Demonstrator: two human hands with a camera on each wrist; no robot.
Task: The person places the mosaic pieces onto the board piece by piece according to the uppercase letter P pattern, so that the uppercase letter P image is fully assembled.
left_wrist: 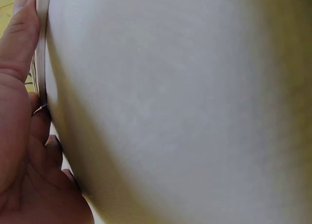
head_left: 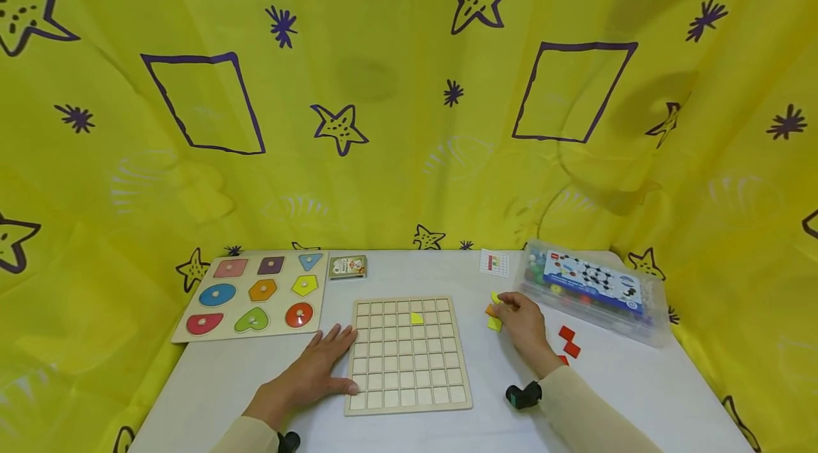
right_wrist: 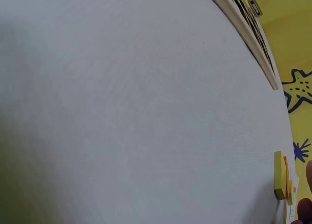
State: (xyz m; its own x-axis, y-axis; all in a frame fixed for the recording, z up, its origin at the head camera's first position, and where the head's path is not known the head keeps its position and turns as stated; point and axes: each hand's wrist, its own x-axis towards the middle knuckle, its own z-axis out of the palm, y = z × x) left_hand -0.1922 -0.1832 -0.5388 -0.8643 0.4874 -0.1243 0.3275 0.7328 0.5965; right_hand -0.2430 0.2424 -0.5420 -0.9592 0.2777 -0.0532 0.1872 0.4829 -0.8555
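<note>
- Yellow, flat, squarish tile (head_left: 495, 324) is seen beside the right hand (head_left: 524, 325); whether anything is grasped cannot be told.
- Likely light, stiff; best pinched by edges.
- Pale wooden gridded board (head_left: 409, 411) is touched by the left hand (head_left: 316, 366), fingers extended.

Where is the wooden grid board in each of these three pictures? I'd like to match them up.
Head: lower middle, the wooden grid board lies flat, with the left hand touching its left edge.
Left wrist: top left, only a narrow strip of its side, beside the thumb.
Right wrist: top right, a slanting edge seen from low down.
Shared landmark: the white tabletop, which shows in all three.
</note>
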